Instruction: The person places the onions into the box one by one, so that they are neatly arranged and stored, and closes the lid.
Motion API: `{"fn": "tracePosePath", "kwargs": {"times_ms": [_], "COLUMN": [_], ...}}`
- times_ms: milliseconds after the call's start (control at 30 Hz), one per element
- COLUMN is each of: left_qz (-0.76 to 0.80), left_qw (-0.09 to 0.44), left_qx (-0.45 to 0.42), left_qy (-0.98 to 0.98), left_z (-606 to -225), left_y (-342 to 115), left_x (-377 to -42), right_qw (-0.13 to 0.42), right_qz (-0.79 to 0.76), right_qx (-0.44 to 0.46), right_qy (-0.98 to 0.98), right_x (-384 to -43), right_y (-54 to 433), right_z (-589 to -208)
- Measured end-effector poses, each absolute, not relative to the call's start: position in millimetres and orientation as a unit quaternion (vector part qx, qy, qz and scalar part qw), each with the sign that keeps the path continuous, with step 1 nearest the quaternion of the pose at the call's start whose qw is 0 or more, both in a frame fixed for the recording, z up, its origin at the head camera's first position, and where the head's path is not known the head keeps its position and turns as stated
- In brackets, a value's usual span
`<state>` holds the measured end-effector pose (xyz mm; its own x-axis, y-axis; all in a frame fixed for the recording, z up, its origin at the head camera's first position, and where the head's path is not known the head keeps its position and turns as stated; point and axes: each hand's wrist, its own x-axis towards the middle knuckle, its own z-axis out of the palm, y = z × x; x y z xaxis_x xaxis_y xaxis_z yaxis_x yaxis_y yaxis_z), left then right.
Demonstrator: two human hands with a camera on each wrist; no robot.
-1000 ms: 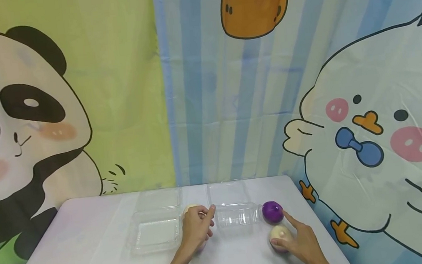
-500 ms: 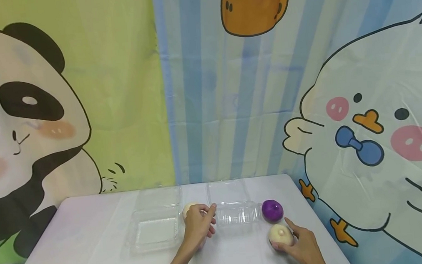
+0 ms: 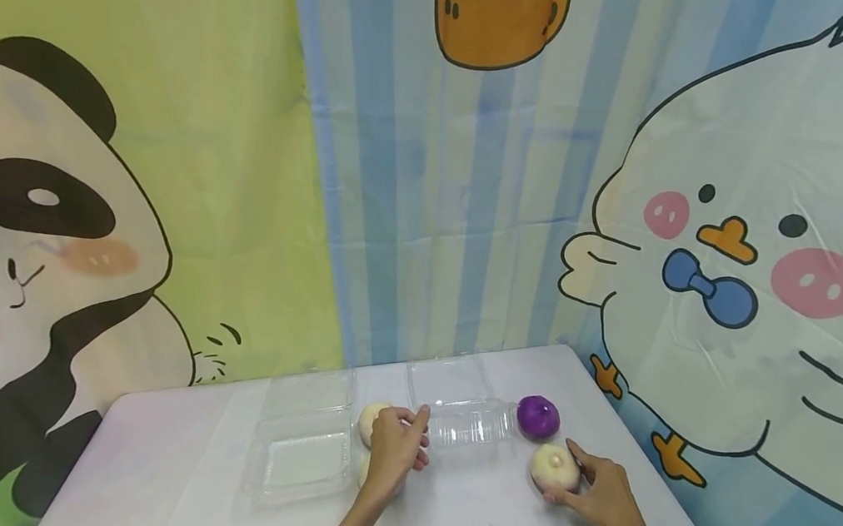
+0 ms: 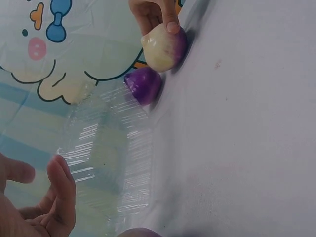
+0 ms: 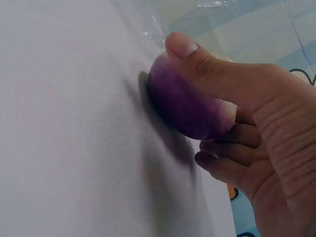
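Note:
At the table's right side my right hand holds a round turnip, pale on top and purple below. The right wrist view shows the thumb across the turnip's purple side and fingers round the far side, close over the tabletop. Just behind it lies a purple onion-like ball, by the end of a clear plastic box with its lid raised. My left hand hovers near that box, fingers loosely bent and holding nothing. Partly hidden by it are two pale round vegetables, one behind and one nearer.
A second clear plastic box lies lid-up left of the left hand. Both boxes stand on a white table. A cartoon-printed curtain hangs right behind the table's back edge.
The right forefinger has drawn away from the purple ball and come to the turnip's side. The left hand keeps nearly the same place; the head view has shifted slightly.

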<state>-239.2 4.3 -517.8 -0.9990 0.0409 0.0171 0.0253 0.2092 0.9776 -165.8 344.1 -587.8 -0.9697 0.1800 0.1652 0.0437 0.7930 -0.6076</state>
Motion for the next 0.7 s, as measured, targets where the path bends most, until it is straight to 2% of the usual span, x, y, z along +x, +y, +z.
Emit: {"fn": "tracePosePath", "kwargs": {"times_ms": [700], "left_qz": [0.649], "left_qw": [0.000], "left_qx": [-0.005], "left_qy": [0.761], "left_z": [-530], "left_y": [16], "left_x": [-250], "right_qw": [0.103], "right_qz": [0.350], "right_qx": [-0.070], "right_qy": [-0.929], "right_x": [-163], "right_y": [343], "right_z": [-591]}}
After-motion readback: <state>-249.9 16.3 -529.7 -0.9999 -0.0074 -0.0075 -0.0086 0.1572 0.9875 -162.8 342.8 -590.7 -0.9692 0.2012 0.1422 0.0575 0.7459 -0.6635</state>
